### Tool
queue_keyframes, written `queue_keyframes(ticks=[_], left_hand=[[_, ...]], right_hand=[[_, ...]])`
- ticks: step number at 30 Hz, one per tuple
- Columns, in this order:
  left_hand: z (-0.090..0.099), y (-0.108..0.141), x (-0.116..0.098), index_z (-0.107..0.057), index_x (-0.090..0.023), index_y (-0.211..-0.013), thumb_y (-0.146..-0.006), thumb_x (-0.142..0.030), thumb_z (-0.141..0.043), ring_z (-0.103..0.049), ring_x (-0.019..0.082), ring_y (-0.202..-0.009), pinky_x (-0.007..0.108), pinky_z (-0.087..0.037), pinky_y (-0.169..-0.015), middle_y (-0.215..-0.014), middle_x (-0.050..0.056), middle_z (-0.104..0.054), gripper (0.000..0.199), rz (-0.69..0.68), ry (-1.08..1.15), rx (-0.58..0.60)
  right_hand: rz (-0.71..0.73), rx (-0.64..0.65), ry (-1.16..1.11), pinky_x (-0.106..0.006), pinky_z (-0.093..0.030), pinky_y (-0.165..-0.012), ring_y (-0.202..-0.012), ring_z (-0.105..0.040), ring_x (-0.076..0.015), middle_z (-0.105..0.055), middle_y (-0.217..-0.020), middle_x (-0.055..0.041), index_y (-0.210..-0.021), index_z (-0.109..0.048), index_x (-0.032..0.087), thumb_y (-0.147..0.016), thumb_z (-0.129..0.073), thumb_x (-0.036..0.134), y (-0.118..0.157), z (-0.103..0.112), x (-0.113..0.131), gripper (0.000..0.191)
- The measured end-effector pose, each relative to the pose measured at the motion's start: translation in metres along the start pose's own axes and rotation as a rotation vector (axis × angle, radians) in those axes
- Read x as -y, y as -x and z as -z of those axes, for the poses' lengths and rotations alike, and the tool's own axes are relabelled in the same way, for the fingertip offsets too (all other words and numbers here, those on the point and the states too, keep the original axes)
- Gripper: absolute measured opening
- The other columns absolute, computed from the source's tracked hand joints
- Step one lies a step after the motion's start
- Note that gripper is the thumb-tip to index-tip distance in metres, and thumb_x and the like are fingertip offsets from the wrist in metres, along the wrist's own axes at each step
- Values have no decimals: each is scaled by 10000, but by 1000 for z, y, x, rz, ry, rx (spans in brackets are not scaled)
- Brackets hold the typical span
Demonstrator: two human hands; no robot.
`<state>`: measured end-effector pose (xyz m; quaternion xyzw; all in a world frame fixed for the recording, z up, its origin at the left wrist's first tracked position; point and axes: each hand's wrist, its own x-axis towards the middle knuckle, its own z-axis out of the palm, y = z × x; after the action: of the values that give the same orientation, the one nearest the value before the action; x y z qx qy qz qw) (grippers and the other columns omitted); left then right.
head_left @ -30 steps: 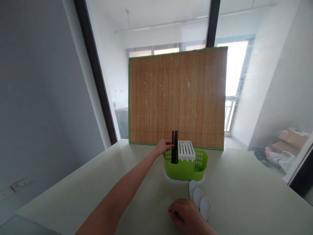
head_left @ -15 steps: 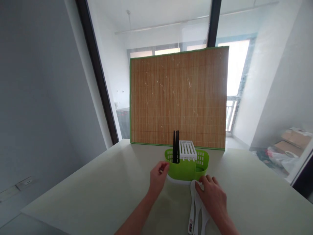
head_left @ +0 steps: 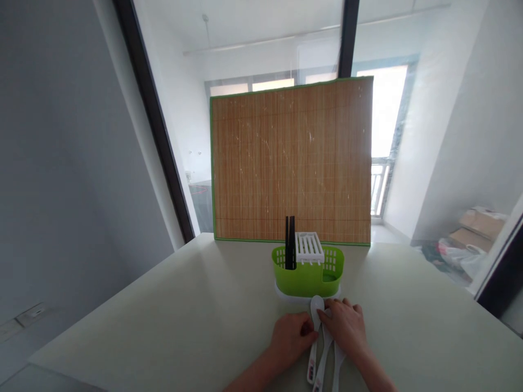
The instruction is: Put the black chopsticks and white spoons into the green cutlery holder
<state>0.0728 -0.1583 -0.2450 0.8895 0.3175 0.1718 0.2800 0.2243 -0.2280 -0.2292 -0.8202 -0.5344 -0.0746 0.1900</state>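
Note:
Three white spoons lie side by side at the front of the table, bowls toward the green basket. My left hand [head_left: 292,335] is closed at the neck of the leftmost white spoon [head_left: 312,356], its thumb and forefinger touching the handle. Over the upper parts of the middle spoon [head_left: 324,359] and the right spoon [head_left: 338,365] rests my right hand [head_left: 345,325], fingers bent; what its fingertips grip is hidden. Just beyond stands the green basket [head_left: 304,280] with a white slotted rack [head_left: 309,246] on its middle and black chopsticks [head_left: 290,245] upright in its left compartment.
A bamboo mat [head_left: 292,163] with green edging stands upright at the back of the pale table [head_left: 163,321]. Behind it is a glass partition with dark frames. Cardboard boxes [head_left: 474,231] and bags lie on the floor at the right.
My left hand has moved from the basket's left side right and nearer, to the leftmost spoon. My right hand has stayed at the spoons. The view has shifted slightly.

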Motion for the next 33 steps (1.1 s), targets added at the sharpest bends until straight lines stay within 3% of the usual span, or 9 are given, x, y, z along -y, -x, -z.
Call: queue_keyframes(ticks=[5,10,14,17,19,22,27,30,33], left_hand=[[-3,-1,3,-614,-201,-727,-722,-339,-574,-538,122,-618,231,-318,-568,-676,-33,-630,143,39,17,-51],[0,-7,11,-542,-177,-706,-725,-370,-585,-500,114,-578,224,-349,-543,-624,-26,-565,199,101,187,-207],[4,-13,11,-538,-173,-868,-753,-349,-564,-529,111,-578,213,-392,-544,-645,-29,-572,212,80,374,-278],[14,-15,6,-551,-172,-803,-811,-366,-490,-538,107,-547,211,-404,-521,-637,-19,-585,204,64,380,-284],[29,-15,0,-560,-173,-777,-832,-379,-463,-550,108,-552,211,-420,-530,-654,-10,-608,234,33,337,-318],[67,-12,-13,-588,-180,-819,-848,-374,-458,-574,113,-605,211,-448,-578,-711,5,-642,236,-66,201,-418],[147,-9,-43,-618,-206,-907,-859,-364,-481,-589,92,-644,190,-469,-625,-798,1,-660,214,-293,-54,-746],[184,-23,-53,-610,-207,-927,-862,-368,-487,-596,88,-674,182,-467,-637,-823,-4,-657,212,-376,-150,-893],[201,-52,-50,-598,-192,-938,-880,-382,-457,-593,99,-709,192,-444,-653,-859,13,-657,244,-386,-231,-906]], right_hand=[[8,28,-114,-362,-263,-734,-870,-564,-264,-689,-767,-34,-764,-675,247,-793,-537,286,1,-8,4,146],[34,12,-172,-328,-280,-748,-858,-558,-220,-678,-793,6,-753,-659,259,-822,-518,285,1,-12,11,159],[96,-69,-252,-320,-293,-764,-850,-545,-209,-656,-785,9,-741,-636,243,-839,-510,299,1,-14,17,169],[157,-129,-317,-332,-302,-773,-817,-542,-208,-637,-748,7,-716,-619,235,-856,-500,335,2,-13,23,209],[194,-148,-360,-339,-307,-780,-804,-538,-205,-631,-750,10,-730,-614,238,-869,-493,351,4,-10,26,217],[261,-164,-448,-339,-314,-786,-821,-529,-201,-631,-807,9,-810,-614,249,-885,-483,346,6,-4,30,179],[341,-176,-560,-331,-321,-790,-851,-518,-195,-620,-856,-1,-888,-601,244,-902,-465,314,6,-1,32,153],[349,-177,-573,-333,-322,-790,-849,-517,-194,-617,-842,-1,-873,-599,241,-903,-466,294,6,-1,32,147],[347,-181,-568,-333,-327,-777,-840,-522,-197,-617,-826,0,-861,-602,241,-896,-475,280,6,-1,32,137]])
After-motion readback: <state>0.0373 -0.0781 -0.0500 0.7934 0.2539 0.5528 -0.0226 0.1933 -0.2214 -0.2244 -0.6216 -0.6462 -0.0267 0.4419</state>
